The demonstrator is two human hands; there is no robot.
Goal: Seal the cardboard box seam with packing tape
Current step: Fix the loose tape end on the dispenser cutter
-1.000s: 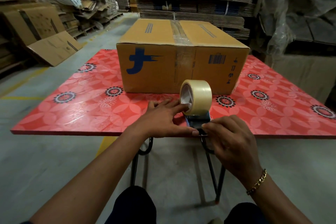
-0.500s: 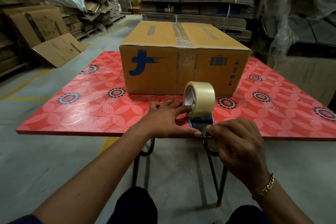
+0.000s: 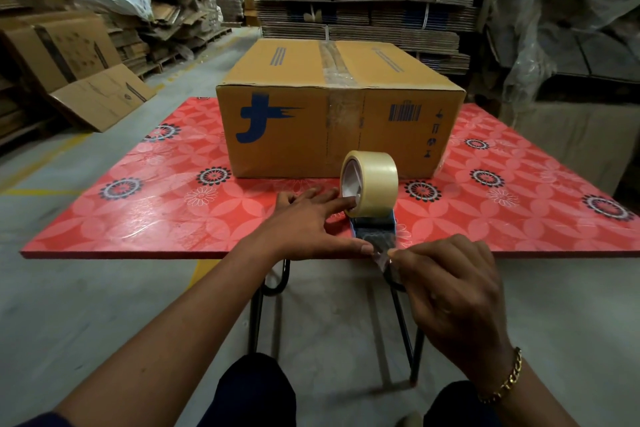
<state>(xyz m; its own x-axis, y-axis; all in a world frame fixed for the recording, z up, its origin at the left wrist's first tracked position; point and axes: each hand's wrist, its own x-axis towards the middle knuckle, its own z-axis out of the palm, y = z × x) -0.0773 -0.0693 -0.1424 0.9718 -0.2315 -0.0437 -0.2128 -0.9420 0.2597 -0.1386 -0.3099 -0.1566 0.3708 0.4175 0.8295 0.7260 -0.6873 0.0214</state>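
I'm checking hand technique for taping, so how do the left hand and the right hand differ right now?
The left hand lies spread and flat on the red table, a finger on the tape roll; the right hand hangs off the table's near edge. The left steadies the dispenser; the right pinches the clear tape end. Only the right wrist wears a gold bracelet. Both are bare.

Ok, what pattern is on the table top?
Red table top with pale petal shapes and dark round flower medallions, seen in the head view.
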